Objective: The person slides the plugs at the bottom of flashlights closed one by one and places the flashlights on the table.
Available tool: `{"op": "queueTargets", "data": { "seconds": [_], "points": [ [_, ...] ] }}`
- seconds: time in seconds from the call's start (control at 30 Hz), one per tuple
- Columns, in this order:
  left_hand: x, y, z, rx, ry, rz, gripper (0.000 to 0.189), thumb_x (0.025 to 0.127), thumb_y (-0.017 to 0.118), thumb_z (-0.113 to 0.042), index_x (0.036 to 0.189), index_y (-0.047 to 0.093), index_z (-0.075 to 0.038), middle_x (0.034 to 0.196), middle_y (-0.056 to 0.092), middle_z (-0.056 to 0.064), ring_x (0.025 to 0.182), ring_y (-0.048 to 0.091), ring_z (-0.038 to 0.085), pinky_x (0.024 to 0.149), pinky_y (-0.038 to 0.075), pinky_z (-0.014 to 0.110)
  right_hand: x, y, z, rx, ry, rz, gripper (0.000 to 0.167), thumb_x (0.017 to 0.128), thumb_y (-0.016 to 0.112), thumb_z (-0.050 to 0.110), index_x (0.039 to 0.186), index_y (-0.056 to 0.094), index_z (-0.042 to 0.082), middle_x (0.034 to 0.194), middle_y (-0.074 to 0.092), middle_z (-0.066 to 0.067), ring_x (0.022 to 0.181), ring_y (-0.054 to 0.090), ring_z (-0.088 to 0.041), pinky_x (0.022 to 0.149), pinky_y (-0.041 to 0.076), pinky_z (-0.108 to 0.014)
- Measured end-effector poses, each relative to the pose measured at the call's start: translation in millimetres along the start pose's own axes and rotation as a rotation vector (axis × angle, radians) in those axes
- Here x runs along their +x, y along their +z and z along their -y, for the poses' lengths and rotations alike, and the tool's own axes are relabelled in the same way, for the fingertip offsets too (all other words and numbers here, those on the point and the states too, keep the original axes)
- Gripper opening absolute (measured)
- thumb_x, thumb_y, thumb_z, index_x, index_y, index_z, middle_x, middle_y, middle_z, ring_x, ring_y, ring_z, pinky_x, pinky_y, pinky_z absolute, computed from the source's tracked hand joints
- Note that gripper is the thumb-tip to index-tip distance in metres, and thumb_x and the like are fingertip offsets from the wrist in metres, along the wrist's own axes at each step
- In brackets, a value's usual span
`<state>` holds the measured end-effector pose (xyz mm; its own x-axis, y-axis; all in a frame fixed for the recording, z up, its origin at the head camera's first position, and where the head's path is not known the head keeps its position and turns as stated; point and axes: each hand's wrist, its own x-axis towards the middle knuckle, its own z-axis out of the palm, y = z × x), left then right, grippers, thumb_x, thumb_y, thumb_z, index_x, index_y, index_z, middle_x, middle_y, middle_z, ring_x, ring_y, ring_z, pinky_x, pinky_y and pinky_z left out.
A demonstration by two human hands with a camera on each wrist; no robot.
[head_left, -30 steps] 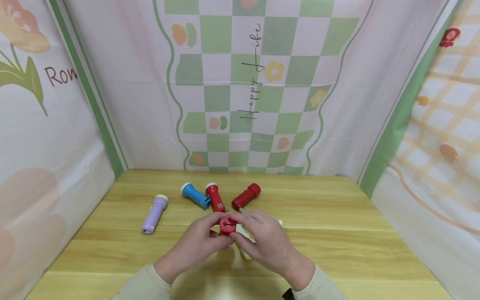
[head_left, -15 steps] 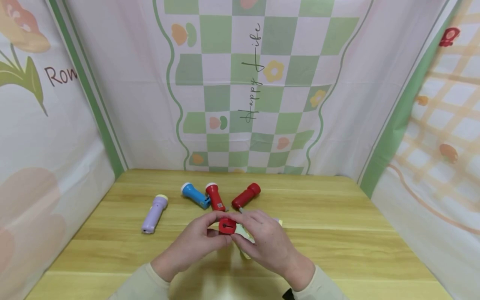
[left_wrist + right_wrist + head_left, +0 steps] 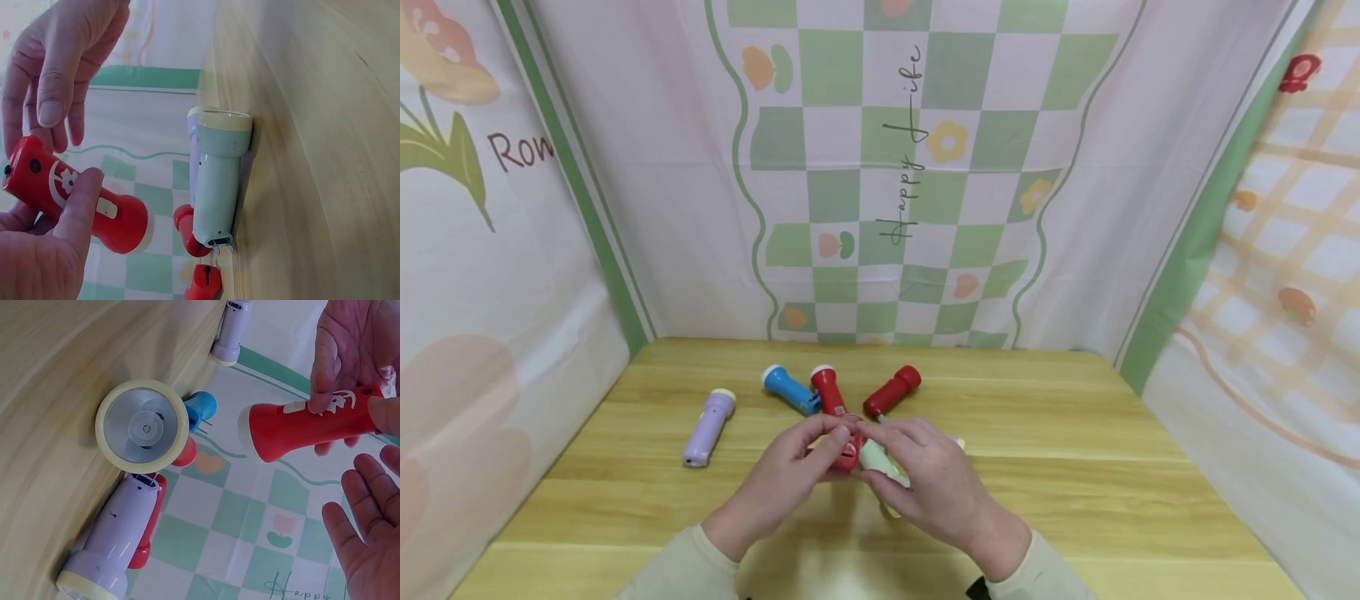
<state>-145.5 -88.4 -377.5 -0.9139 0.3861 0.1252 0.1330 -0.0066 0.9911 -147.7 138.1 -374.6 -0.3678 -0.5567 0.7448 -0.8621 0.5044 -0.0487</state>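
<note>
My left hand (image 3: 778,483) grips a red flashlight (image 3: 128,222) with a white flower print and a white switch, its thumb and fingers round the body. The flashlight's pale lens end points away from me in the right wrist view, where its red barrel (image 3: 294,431) lies nearly level. Beside the tail end is my right hand (image 3: 943,492), its fingers loosely spread and holding nothing in the right wrist view (image 3: 369,544). Beneath the hands, a pale green flashlight (image 3: 219,178) with a cream rim stands on the table, prongs showing at one end.
On the wooden table (image 3: 625,508), a lavender flashlight (image 3: 707,429) lies left. Blue (image 3: 790,389), red (image 3: 827,390) and dark red (image 3: 895,392) flashlights lie further back. Another lavender flashlight (image 3: 115,525) is mostly behind my right hand in the head view. Printed cloth (image 3: 685,208) encloses the table.
The red flashlight has tilted and shifted slightly left, its tail no longer facing the head camera. My left thumb has moved up over it. My right fingertips have come off it, the hand staying in place.
</note>
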Motion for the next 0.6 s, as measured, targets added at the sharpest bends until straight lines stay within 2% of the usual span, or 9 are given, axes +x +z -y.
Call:
{"op": "queueTargets", "data": {
  "seconds": [0.1,0.27,0.37,0.47,0.6],
  "points": [
    [1.1,0.3,1.1,0.034,-0.004,-0.075,0.039,0.108,0.056,-0.037,0.125,0.067,-0.002,0.141,0.062,0.015,0.119,0.066,0.026,0.092,0.061,0.035,-0.4,0.0,-0.5,-0.005,0.009,0.006,0.061,0.085,0.088,0.023,0.140,0.064,0.009,0.114,0.073,-0.002,0.100,0.068,-0.016,0.082,0.061,-0.030],
    [1.1,-2.1,2.6,0.186,0.003,-0.180,0.030,0.105,0.062,-0.039,0.115,0.074,-0.013,0.125,0.071,0.004,0.112,0.064,0.020,0.087,0.058,0.028,-1.7,0.0,-1.2,-0.014,0.019,0.018,0.058,0.087,0.085,0.025,0.139,0.065,0.010,0.115,0.072,-0.002,0.100,0.068,-0.016,0.081,0.061,-0.029],
    [0.9,-4.2,3.4,0.236,0.014,-0.187,0.022,0.104,0.065,-0.036,0.109,0.074,-0.016,0.128,0.072,-0.001,0.120,0.061,0.021,0.087,0.055,0.028,-2.0,0.0,-1.2,-0.015,0.028,0.026,0.057,0.088,0.085,0.025,0.139,0.065,0.010,0.116,0.072,-0.002,0.101,0.068,-0.015,0.080,0.061,-0.029],
    [1.1,-5.3,4.5,0.232,0.022,-0.172,0.017,0.103,0.066,-0.029,0.108,0.073,-0.014,0.134,0.069,-0.001,0.126,0.060,0.021,0.088,0.056,0.028,-1.7,0.8,-1.5,-0.017,0.023,0.021,0.057,0.087,0.086,0.024,0.138,0.065,0.009,0.116,0.072,-0.002,0.101,0.068,-0.016,0.081,0.061,-0.030],
    [2.7,-5.4,6.1,0.242,0.023,-0.173,0.012,0.100,0.068,-0.018,0.110,0.073,-0.012,0.132,0.069,0.003,0.111,0.065,0.022,0.082,0.058,0.027,-1.8,1.6,-2.2,-0.030,0.012,0.010,0.061,0.084,0.087,0.022,0.139,0.065,0.010,0.116,0.073,-0.003,0.100,0.068,-0.017,0.080,0.061,-0.031]
  ]
}}
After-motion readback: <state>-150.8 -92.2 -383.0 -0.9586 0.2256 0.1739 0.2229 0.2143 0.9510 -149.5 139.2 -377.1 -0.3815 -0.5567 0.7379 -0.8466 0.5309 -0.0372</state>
